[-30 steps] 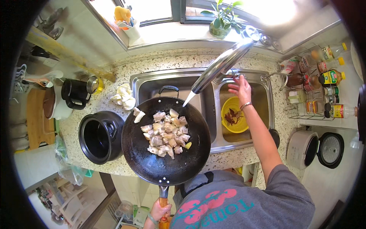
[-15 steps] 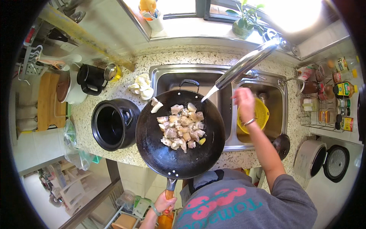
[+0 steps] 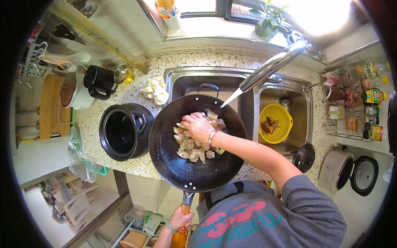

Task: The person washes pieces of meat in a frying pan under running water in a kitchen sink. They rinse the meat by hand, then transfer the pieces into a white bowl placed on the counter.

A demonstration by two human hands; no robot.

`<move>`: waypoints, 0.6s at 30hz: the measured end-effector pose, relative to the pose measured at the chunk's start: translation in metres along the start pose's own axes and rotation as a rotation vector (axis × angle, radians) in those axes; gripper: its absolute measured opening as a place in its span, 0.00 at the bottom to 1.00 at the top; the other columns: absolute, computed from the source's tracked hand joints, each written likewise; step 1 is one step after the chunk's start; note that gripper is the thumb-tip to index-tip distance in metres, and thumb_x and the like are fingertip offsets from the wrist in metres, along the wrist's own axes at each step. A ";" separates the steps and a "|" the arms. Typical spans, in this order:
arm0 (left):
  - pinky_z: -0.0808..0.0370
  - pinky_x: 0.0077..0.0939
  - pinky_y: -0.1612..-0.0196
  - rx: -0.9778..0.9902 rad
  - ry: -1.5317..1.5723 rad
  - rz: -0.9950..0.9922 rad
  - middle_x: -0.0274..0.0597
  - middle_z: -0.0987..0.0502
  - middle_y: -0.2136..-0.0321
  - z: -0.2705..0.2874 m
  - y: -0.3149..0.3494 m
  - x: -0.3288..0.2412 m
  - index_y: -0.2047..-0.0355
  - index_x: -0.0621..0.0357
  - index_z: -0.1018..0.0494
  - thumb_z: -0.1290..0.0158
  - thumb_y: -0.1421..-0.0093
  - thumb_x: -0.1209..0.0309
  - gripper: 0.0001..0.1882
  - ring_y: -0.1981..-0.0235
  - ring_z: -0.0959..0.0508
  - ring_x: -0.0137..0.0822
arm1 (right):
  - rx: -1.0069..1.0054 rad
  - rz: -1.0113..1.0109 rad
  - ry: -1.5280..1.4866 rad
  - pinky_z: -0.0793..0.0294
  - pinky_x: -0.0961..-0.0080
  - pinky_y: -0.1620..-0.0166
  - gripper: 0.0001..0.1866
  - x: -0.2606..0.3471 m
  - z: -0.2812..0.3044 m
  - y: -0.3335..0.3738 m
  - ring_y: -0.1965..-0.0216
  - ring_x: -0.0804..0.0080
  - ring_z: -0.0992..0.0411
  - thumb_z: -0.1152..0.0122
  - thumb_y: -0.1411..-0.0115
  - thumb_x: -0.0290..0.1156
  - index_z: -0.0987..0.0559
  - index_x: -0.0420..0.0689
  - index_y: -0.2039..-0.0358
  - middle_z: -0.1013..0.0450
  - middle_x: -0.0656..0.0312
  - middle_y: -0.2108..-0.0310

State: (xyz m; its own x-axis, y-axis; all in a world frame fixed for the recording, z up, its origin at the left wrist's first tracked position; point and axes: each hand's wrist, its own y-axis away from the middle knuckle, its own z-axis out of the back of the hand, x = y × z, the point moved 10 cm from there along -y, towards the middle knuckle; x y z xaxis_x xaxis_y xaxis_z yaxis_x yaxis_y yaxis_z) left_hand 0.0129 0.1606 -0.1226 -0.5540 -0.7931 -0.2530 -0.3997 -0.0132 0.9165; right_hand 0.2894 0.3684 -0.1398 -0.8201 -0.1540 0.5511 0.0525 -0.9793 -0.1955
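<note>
My left hand (image 3: 181, 218) is closed round the wooden handle (image 3: 187, 210) of a large black wok (image 3: 173, 173). The wok spans the counter's front edge and the left sink basin. Pale chunks of meat (image 3: 190, 149) lie heaped in its middle. My right hand (image 3: 198, 128) reaches into the wok from the right and lies over the top of the heap, fingers bent down among the chunks. The hand hides its fingertips, so I cannot make out whether a piece is gripped. A chrome faucet (image 3: 271, 66) slants down to the wok's far right rim.
A black pot (image 3: 144, 136), uncovered, stands left of the wok, with a crumpled white cloth (image 3: 155, 90) behind it. In the right sink basin sits a yellow colander (image 3: 285, 131) holding dark reddish pieces. A black ladle (image 3: 304, 158) lies near the sink's right front corner.
My right hand has moved from above the right sink basin leftward into the wok, onto the meat. The yellow colander is now uncovered. My left hand still holds the wok handle.
</note>
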 end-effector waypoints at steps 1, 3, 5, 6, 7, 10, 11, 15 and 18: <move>0.38 0.23 0.89 0.000 0.010 -0.010 0.36 0.36 0.87 0.000 0.004 0.001 0.68 0.56 0.42 0.49 0.45 0.80 0.12 0.93 0.36 0.27 | -0.110 0.002 -0.121 0.32 0.69 0.54 0.11 0.002 0.021 0.005 0.60 0.65 0.30 0.41 0.48 0.34 0.24 0.44 0.64 0.29 0.60 0.65; 0.40 0.20 0.91 0.004 0.025 -0.036 0.35 0.36 0.87 -0.002 0.011 0.002 0.68 0.56 0.42 0.50 0.44 0.78 0.11 0.93 0.36 0.26 | -0.158 -0.404 -0.546 0.28 0.70 0.61 0.11 -0.042 0.045 0.025 0.65 0.66 0.27 0.44 0.44 0.35 0.25 0.43 0.64 0.27 0.59 0.67; 0.39 0.21 0.90 -0.034 -0.030 -0.040 0.35 0.36 0.87 0.000 0.017 0.002 0.68 0.57 0.42 0.49 0.45 0.78 0.11 0.92 0.35 0.27 | -0.287 -0.736 -1.176 0.26 0.73 0.68 0.11 -0.080 0.053 0.050 0.70 0.68 0.26 0.47 0.39 0.36 0.26 0.41 0.64 0.26 0.58 0.69; 0.38 0.22 0.90 -0.044 -0.062 -0.043 0.35 0.36 0.87 -0.001 0.019 0.002 0.68 0.57 0.42 0.49 0.45 0.78 0.11 0.92 0.35 0.27 | -0.399 -0.849 -1.594 0.25 0.75 0.72 0.12 -0.095 0.054 0.058 0.73 0.70 0.26 0.49 0.38 0.37 0.26 0.40 0.64 0.26 0.57 0.71; 0.37 0.22 0.89 -0.039 -0.068 -0.050 0.35 0.36 0.87 -0.003 0.020 0.000 0.68 0.57 0.41 0.49 0.45 0.78 0.11 0.91 0.34 0.27 | -0.413 -0.899 -1.632 0.25 0.76 0.71 0.12 -0.111 0.056 0.064 0.72 0.71 0.26 0.50 0.37 0.38 0.27 0.41 0.64 0.26 0.58 0.70; 0.35 0.23 0.87 -0.038 -0.080 -0.068 0.35 0.34 0.86 -0.007 0.024 -0.004 0.69 0.57 0.40 0.48 0.46 0.79 0.11 0.90 0.33 0.27 | -0.420 -0.905 -1.909 0.31 0.82 0.76 0.13 -0.139 0.042 0.056 0.77 0.75 0.32 0.51 0.37 0.41 0.29 0.43 0.68 0.31 0.63 0.76; 0.35 0.23 0.86 -0.046 -0.080 -0.073 0.36 0.34 0.86 -0.008 0.025 -0.005 0.70 0.58 0.40 0.48 0.47 0.79 0.11 0.89 0.33 0.28 | -0.399 -0.901 -2.007 0.33 0.84 0.77 0.13 -0.139 0.037 0.050 0.78 0.76 0.34 0.51 0.37 0.41 0.30 0.44 0.69 0.33 0.65 0.77; 0.33 0.22 0.84 -0.055 -0.063 -0.039 0.35 0.33 0.85 -0.015 0.034 -0.012 0.71 0.58 0.38 0.46 0.47 0.79 0.10 0.88 0.32 0.27 | -0.361 -0.977 -2.202 0.49 0.85 0.85 0.15 -0.131 0.022 0.026 0.87 0.81 0.48 0.51 0.37 0.45 0.33 0.49 0.76 0.39 0.68 0.82; 0.33 0.22 0.83 -0.089 -0.081 -0.014 0.35 0.32 0.85 -0.022 0.044 -0.020 0.70 0.57 0.38 0.46 0.48 0.78 0.10 0.88 0.32 0.27 | -0.378 -1.001 -2.233 0.55 0.85 0.88 0.17 -0.131 0.015 0.018 0.89 0.82 0.53 0.50 0.38 0.47 0.36 0.52 0.80 0.45 0.71 0.85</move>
State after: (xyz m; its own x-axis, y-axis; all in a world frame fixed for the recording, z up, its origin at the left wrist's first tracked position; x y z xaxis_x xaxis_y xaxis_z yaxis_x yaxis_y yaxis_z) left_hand 0.0224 0.1619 -0.0702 -0.6073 -0.7408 -0.2870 -0.3435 -0.0809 0.9357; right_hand 0.4061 0.3694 -0.2033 0.9909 0.0309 0.1309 -0.0536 -0.8020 0.5949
